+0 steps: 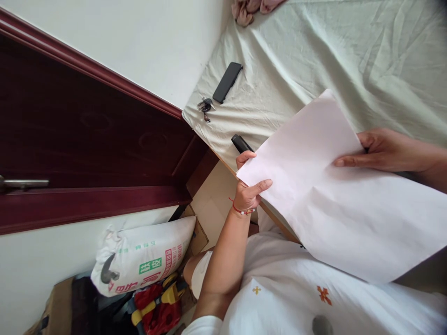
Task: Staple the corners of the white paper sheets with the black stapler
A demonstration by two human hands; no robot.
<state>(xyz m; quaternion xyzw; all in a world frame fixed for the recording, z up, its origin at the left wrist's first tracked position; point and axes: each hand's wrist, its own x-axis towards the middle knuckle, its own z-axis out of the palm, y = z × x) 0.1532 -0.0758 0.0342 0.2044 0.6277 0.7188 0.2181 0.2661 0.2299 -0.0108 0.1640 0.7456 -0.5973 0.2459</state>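
Both hands hold a large white paper sheet (335,195) over the edge of a bed covered by a pale green sheet (349,51). My left hand (248,186), with a red bracelet at the wrist, pinches the paper's left corner between thumb and fingers. At the paper's upper right edge, my right hand (377,151) has its fingers laid along the top and grips the sheet. A black object (240,142) lies on the bed, partly hidden under the paper near my left hand.
A black phone (227,82) and a bunch of keys (205,106) lie on the bed near its corner. Pink cloth (251,9) sits further up. A dark red door (87,139) with a metal handle (24,184), a printed white sack (143,260), cardboard and red-yellow tools (157,307) fill the floor side.
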